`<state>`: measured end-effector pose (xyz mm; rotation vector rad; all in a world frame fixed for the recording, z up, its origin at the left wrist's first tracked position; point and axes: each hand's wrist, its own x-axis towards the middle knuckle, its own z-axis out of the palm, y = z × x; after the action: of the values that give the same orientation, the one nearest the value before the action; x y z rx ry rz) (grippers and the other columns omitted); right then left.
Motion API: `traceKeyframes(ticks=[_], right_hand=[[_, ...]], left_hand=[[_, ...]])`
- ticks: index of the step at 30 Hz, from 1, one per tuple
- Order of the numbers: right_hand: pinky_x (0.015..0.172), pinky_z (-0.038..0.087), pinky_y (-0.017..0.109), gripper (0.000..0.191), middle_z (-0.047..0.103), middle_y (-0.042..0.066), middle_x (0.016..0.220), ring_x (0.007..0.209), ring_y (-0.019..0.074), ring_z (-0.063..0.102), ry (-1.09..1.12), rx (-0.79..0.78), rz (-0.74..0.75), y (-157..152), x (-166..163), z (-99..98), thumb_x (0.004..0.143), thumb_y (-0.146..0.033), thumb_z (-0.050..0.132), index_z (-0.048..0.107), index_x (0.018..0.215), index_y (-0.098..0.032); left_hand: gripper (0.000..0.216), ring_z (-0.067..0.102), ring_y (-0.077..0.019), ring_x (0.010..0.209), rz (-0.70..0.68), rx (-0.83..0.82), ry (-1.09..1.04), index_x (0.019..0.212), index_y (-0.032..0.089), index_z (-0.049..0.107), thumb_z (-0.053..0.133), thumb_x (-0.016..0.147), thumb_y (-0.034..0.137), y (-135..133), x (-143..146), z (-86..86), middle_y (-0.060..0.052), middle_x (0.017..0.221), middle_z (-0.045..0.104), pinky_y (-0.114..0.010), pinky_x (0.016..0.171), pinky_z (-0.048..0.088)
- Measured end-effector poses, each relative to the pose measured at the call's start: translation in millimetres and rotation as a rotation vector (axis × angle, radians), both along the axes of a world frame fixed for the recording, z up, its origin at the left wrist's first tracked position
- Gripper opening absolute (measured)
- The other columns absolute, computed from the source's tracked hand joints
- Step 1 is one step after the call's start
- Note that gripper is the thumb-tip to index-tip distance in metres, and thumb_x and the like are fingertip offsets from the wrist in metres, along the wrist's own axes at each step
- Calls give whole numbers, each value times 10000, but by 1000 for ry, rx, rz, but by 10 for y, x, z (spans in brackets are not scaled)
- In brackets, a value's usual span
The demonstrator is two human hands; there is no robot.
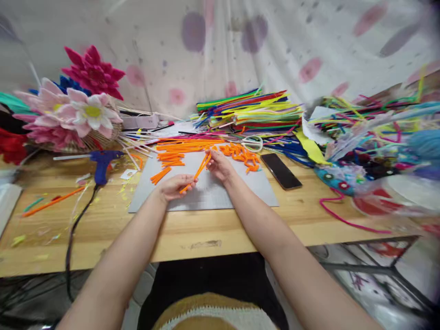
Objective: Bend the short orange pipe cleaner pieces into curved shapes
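Between my two hands runs an orange pipe cleaner [200, 171], folded into two strands and slanting up to the right. My left hand [176, 186] pinches its lower end, and the fingers of my right hand [220, 165] close on its upper end. Both hands are above a grey mat [206, 199]. Short cut orange pieces [171, 159] lie in small groups at the mat's left, with longer orange pipe cleaners [185, 145] along its back. Bent orange loops [240, 153] are heaped just beyond my right hand.
A blue glue gun [102, 164] with a black cord lies left of the mat. Fuzzy flowers [91, 112] stand behind it. White-handled scissors [253, 143] and a black phone [281, 171] lie to the right. Bundled coloured pipe cleaners [254, 112] line the back; tangled craft material [371, 133] crowds the right.
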<state>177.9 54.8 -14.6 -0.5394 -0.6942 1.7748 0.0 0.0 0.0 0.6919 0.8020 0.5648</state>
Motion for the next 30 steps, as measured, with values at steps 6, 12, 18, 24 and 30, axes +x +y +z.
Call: traceKeyframes(ticks=[6,12,18,24,30], right_hand=[[403,348,130,88,511,-58,557,413,-1,368,-66,30,-15,24,-12,-34,662,-217,673,628,697,-149],[371,257,140,138,418,-72,467,383,4,308,-115,7,-123,-11,-80,-20,664,-252,662,582,635,-142],[381,247,144,174,401,-77,458,391,7,302,-129,-6,-150,-48,-154,-9,656,-284,664,565,644,-142],[377,252,155,186,386,-78,435,376,11,294,-132,25,-158,5,-81,-20,670,-295,655,555,629,-144],[362,253,153,179,381,-82,429,363,6,272,-148,25,-229,32,-72,-16,672,-267,661,545,608,-146]], left_hand=[[35,491,-44,367,-26,16,10,746,86,561,586,728,68,9,4,-29,18,517,524,-98,295,332],[28,530,-55,426,-11,12,30,740,84,580,594,722,69,4,35,-19,-5,559,561,-103,315,348],[55,577,-81,455,-79,32,83,788,81,610,593,741,104,0,53,-25,-39,593,616,-119,344,400],[161,622,-100,533,73,63,52,880,85,639,510,810,151,3,-34,56,-82,696,671,-127,388,440],[310,639,-116,571,215,34,-27,1001,70,621,381,874,222,46,-146,102,-107,777,690,-140,378,443]])
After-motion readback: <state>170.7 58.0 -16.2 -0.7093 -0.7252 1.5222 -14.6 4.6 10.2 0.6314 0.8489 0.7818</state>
